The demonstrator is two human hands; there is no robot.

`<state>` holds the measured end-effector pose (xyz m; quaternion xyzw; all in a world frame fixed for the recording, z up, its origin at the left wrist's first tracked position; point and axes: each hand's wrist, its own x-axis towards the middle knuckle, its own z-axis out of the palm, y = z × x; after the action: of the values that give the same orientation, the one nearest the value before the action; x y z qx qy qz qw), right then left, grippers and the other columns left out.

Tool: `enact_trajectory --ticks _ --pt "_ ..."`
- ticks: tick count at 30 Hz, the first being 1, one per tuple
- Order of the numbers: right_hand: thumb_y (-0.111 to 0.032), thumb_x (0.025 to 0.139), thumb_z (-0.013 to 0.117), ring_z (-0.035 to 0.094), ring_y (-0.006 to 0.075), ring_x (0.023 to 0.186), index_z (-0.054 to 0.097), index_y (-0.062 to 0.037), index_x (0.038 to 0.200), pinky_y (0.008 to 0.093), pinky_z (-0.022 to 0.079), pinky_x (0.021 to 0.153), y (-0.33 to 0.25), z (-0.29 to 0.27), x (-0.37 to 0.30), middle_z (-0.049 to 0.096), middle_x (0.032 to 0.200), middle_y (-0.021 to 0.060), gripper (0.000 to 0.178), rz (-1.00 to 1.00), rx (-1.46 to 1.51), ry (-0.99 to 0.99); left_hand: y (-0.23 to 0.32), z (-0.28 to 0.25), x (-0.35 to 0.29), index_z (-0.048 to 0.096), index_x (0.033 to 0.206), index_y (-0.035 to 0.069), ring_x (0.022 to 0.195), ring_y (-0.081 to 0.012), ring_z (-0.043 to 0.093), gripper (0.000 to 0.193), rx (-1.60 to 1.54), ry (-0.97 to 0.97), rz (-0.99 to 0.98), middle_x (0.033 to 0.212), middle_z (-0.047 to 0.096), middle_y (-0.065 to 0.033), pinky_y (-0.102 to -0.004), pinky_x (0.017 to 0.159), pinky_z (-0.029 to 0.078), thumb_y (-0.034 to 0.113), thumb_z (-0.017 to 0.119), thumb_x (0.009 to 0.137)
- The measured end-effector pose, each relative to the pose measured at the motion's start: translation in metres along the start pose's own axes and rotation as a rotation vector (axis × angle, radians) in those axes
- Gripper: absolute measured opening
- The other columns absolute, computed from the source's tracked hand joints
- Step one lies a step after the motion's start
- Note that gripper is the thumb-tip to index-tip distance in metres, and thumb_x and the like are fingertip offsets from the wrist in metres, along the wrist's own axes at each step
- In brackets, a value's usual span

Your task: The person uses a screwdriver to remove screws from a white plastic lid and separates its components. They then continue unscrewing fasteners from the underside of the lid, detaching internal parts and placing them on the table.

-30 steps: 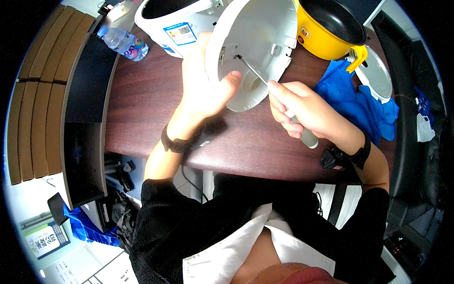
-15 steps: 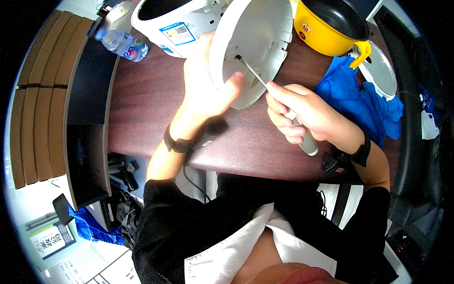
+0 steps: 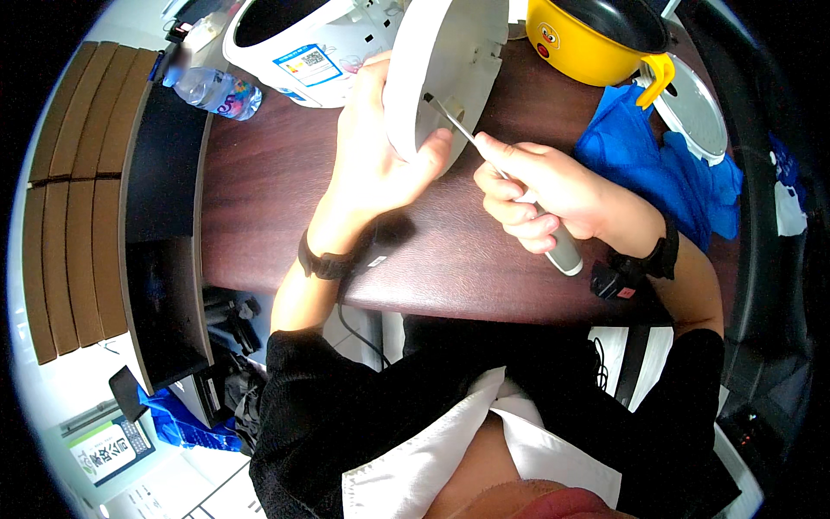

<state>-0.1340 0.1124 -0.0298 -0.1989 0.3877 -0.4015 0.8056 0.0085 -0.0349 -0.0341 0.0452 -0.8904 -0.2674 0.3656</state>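
My left hand [image 3: 380, 156] grips the edge of a white round plastic cover [image 3: 454, 65], tilted on its side with its hollow inner face toward the right. The thumb presses against the rim. In my right hand [image 3: 553, 190] is a screwdriver [image 3: 565, 253] with a thick grey handle and a thin metal shaft, the fingers wrapped round it. The shaft's tip meets a small dark spot on the cover's inside. Behind my left hand stands a white rice cooker body [image 3: 277, 52] with a blue-edged label and a dark opening.
A yellow pot [image 3: 596, 43] stands at the back right, beside a blue cloth [image 3: 622, 138] and a white-rimmed lid [image 3: 692, 112]. A water bottle [image 3: 216, 93] lies at the left. Brown boxes [image 3: 78, 199] fill a shelf beyond the table [image 3: 268, 199]. A small black object [image 3: 612, 281] rests by my right wrist.
The cover has turned slightly, showing less of its inner face. Both hands keep their grips, and the screwdriver tip stays at the dark spot. The whole view has shifted a little.
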Motion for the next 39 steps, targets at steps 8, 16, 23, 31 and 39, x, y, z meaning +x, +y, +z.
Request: enact_trajectory --ticks 8,16,23,31,39 --pt "-0.046 0.093 0.036 0.042 0.018 0.032 0.049 -0.0034 0.062 0.0302 0.037 0.034 -0.01 -0.006 -0.003 0.045 0.046 0.0072 0.054 -0.204 -0.937 0.482 0.004 -0.002 -0.001 0.04 0.114 -0.005 0.088 -0.0313 0.056 0.058 0.015 -0.01 -0.013 0.102 0.052 -0.019 -0.0369 0.077 0.046 0.013 0.061 0.063" --pt "-0.045 0.091 0.041 0.046 0.021 0.033 0.051 0.0009 0.059 0.0316 0.04 0.034 -0.019 -0.005 -0.012 0.047 0.046 0.0097 0.058 -0.185 -0.99 0.527 0.003 0.002 0.0 0.042 0.112 -0.004 0.086 -0.0292 0.055 0.055 -0.015 0.041 -0.02 0.096 0.052 -0.0169 -0.0361 0.076 0.045 0.011 0.061 0.062" --pt "-0.049 0.094 0.028 0.029 0.0023 0.031 0.031 -0.0142 0.056 0.0197 0.031 0.028 -0.012 -0.004 -0.011 0.031 0.045 -0.0041 0.052 0.035 -0.203 0.1 0.005 0.0 0.001 0.041 0.113 -0.004 0.087 -0.0287 0.055 0.057 0.025 0.018 0.02 0.098 0.052 -0.0165 -0.036 0.077 0.045 0.009 0.062 0.061" --pt "-0.054 0.092 0.023 0.027 0.0033 0.029 0.028 -0.0154 0.055 0.021 0.031 0.027 -0.007 -0.005 -0.007 0.029 0.044 -0.0046 0.054 0.095 -0.048 -0.034 0.001 0.0 -0.002 0.039 0.114 -0.004 0.091 -0.0301 0.054 0.06 0.056 -0.043 0.048 0.106 0.049 -0.0188 -0.0368 0.078 0.045 0.012 0.064 0.062" --pt "-0.059 0.089 0.032 0.025 0.004 0.034 0.031 -0.0163 0.058 0.0233 0.028 0.032 0.0 -0.002 -0.003 0.028 0.049 -0.0059 0.053 0.036 -0.128 0.04 -0.002 0.003 -0.002 0.038 0.116 -0.004 0.093 -0.031 0.055 0.063 0.054 -0.013 0.014 0.108 0.048 -0.0198 -0.0372 0.078 0.046 0.016 0.067 0.063"
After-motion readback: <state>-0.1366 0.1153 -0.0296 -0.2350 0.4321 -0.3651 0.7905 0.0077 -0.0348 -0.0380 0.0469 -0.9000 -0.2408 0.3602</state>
